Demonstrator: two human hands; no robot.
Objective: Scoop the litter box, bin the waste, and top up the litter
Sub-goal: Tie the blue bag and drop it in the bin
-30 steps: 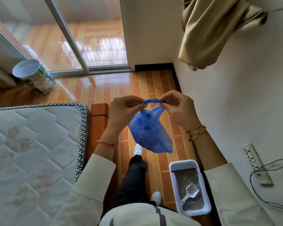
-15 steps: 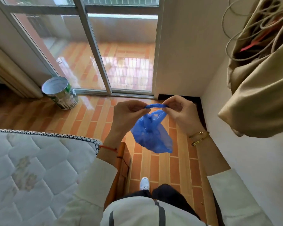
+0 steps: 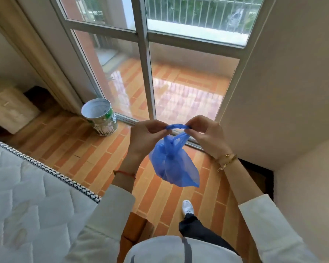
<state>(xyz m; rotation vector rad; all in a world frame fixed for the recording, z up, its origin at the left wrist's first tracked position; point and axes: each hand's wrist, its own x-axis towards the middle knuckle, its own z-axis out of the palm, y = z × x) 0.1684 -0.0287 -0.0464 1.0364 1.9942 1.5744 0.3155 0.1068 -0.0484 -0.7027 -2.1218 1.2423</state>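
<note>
Daylight was pouring in through the big window (image 3: 150,59) at 12 o'clock, so the room looked bright and evenly lit. The wet-looking balcony tiles (image 3: 180,95) threw strong white glare just past the glass. Shadows were soft, darkest in the corner at 4 o'clock. The wide lens bent the window frame outward toward the edges, and everything was slightly soft.
</note>
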